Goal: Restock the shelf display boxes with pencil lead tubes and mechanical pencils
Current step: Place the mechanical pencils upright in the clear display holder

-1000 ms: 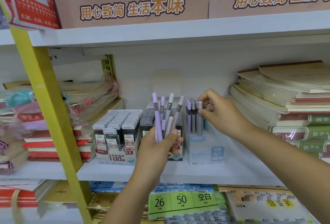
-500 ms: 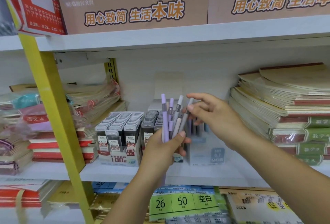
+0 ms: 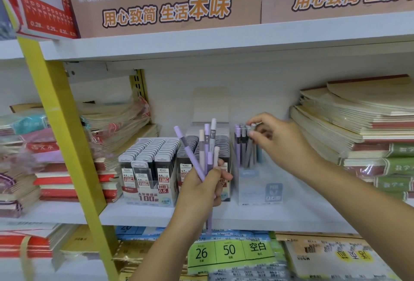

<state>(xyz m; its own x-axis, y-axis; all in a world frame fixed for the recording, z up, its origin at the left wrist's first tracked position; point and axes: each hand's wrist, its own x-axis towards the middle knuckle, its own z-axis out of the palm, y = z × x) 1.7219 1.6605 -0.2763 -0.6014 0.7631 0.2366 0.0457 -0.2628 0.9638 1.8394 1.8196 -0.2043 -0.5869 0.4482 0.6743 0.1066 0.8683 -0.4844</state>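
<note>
White shelving (image 3: 224, 41) fills my view, with brown cardboard cartons (image 3: 165, 5) on the upper board and stacks of paper notebooks (image 3: 358, 124) far right on the middle one. On that middle board, near the centre, I see a display box of grey-capped pencil lead tubes (image 3: 149, 168) marked HB 0.5, a second box of lead tubes (image 3: 221, 146) marked 0.7 just right of it, and then a pale blue display box (image 3: 259, 187) with mechanical pencils (image 3: 245, 146) standing upright in it. My left hand (image 3: 201, 187) is closed round a bundle of purple, pink and grey mechanical pencils (image 3: 207, 150), their tops fanned upward in front of the lead boxes. My right hand (image 3: 284, 144) reaches over the pale blue box, thumb and fingertips (image 3: 252, 134) pinched on the top of a grey pencil (image 3: 248, 153) standing among the others.
</note>
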